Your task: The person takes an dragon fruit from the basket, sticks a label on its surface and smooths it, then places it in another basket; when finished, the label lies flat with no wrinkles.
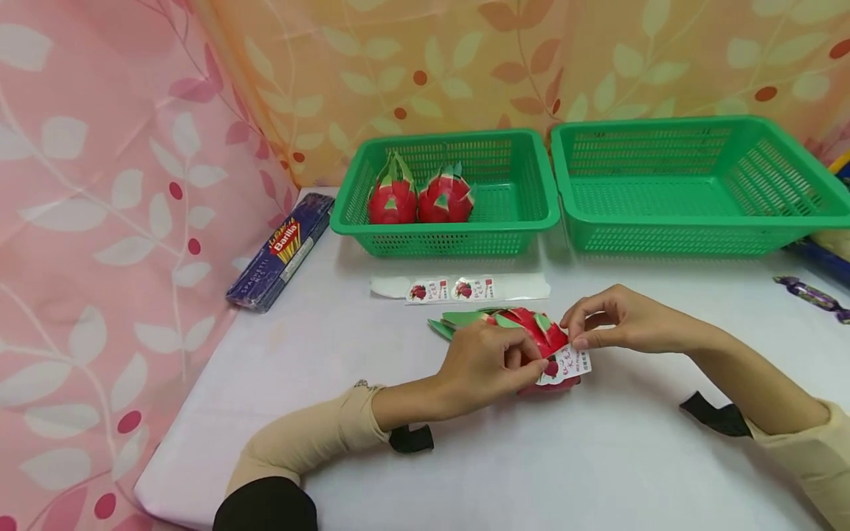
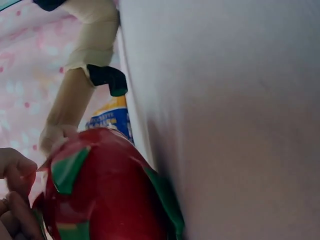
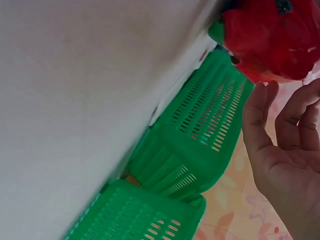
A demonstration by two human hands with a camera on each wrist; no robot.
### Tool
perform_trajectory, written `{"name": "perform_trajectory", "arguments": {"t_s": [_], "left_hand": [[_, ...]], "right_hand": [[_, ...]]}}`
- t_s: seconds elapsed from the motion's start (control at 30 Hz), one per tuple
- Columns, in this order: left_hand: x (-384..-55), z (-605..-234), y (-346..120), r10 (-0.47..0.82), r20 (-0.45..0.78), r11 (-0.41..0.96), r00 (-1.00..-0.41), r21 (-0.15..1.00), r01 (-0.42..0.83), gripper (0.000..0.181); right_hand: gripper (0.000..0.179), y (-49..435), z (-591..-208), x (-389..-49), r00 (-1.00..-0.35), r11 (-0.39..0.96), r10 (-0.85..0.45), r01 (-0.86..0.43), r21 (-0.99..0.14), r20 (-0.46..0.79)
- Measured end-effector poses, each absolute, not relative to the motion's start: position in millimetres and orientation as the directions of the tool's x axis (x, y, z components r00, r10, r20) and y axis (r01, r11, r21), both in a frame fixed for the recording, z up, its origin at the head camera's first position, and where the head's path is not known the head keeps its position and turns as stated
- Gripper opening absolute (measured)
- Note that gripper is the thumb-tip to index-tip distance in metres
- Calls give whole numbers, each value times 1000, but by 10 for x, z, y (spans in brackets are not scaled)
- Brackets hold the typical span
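A red dragon fruit (image 1: 531, 328) with green scale tips, apparently a model, lies on its side on the white table, leaves to the left. Over it, a white label (image 1: 572, 363) with a fruit picture and red print is spread between both hands. My left hand (image 1: 488, 361) pinches the label's left end between thumb and forefinger. At the upper right corner, my right hand (image 1: 620, 321) pinches the label. The left wrist view shows the fruit (image 2: 110, 185) close up beside my left fingers (image 2: 17, 172). My right hand (image 3: 290, 160) is beside the fruit in its wrist view.
Behind the fruit lies a backing strip (image 1: 511, 286) with two labels. A green basket (image 1: 445, 240) holds two more dragon fruits (image 1: 420, 198); another green basket (image 1: 671, 234) stands to its right. A spaghetti box (image 1: 282, 251) lies left, a purple-wrapped candy (image 1: 813, 296) right.
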State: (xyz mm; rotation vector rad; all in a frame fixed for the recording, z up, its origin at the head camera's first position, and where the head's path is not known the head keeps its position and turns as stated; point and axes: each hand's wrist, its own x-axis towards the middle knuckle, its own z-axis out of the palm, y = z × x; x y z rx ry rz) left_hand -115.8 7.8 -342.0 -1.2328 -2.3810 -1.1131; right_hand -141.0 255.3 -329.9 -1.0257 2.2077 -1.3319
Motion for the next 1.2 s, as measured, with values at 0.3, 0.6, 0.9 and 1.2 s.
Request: {"name": "perform_trajectory", "arguments": {"t_s": [0.3,0.6,0.9,1.2], "left_hand": [[-1217,-3446,79,551,603,490,-577,326,809,21],[-1273,-3464,58,666,627,425,-405,129,896,19],[-1331,-3505,-1,693,627,335,-356,156,929,26],[-1380,-3518,-16,696,638,287,-330,174,942,26]], "right_hand": [[5,2527,-3362,-1448,-745,359,-667,-337,-870,14],[13,2514,-3405,-1445,-725,268,-664,-457,-848,180],[28,2435,-3477,-1412,-615,270,-743,-636,-723,263],[20,2567,-3487,-1449,-617,310,-767,-596,-741,175]]}}
